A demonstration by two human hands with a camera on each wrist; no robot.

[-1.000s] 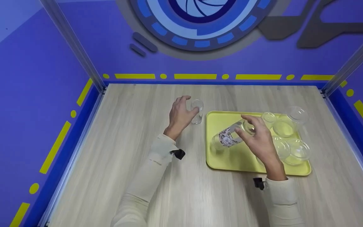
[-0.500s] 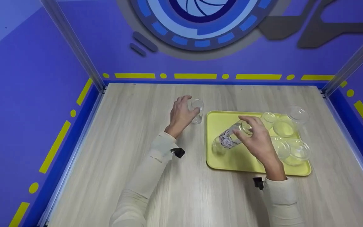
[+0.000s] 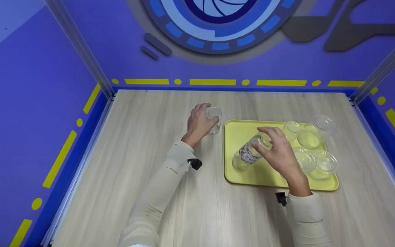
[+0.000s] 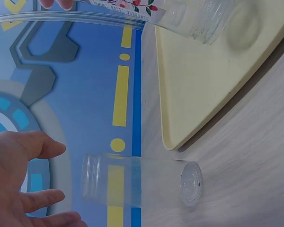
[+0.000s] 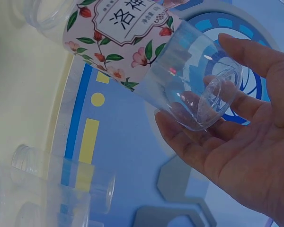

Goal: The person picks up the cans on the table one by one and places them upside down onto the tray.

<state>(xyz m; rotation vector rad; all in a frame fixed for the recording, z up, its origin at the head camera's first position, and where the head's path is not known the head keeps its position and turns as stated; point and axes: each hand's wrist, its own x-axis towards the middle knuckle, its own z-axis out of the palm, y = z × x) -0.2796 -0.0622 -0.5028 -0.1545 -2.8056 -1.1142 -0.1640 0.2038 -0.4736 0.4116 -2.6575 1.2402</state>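
My right hand (image 3: 281, 152) holds a clear plastic jar (image 5: 180, 71) by its base, fingers and thumb curled around it. A flowered pink label (image 5: 125, 35) wraps the jar, which is tilted with its threaded mouth pointing down over the yellow tray (image 3: 252, 180). Left of the tray, an unlabelled clear jar (image 4: 156, 182) stands upright on the table. Beside it my left hand (image 3: 199, 121) is spread with bent, loose fingers; a gap shows between fingertips and jar in the left wrist view.
Several clear jars (image 3: 325, 164) stand on the right part of the tray, one small jar (image 3: 291, 128) among them. Another clear jar (image 3: 324, 124) is at the tray's back right corner. Blue printed walls (image 3: 218, 70) enclose the wooden table (image 3: 197, 212) at the back and sides.
My right hand has shifted slightly left, and the labelled jar has swung a little steeper. My left hand has edged right, towards the unlabelled jar.
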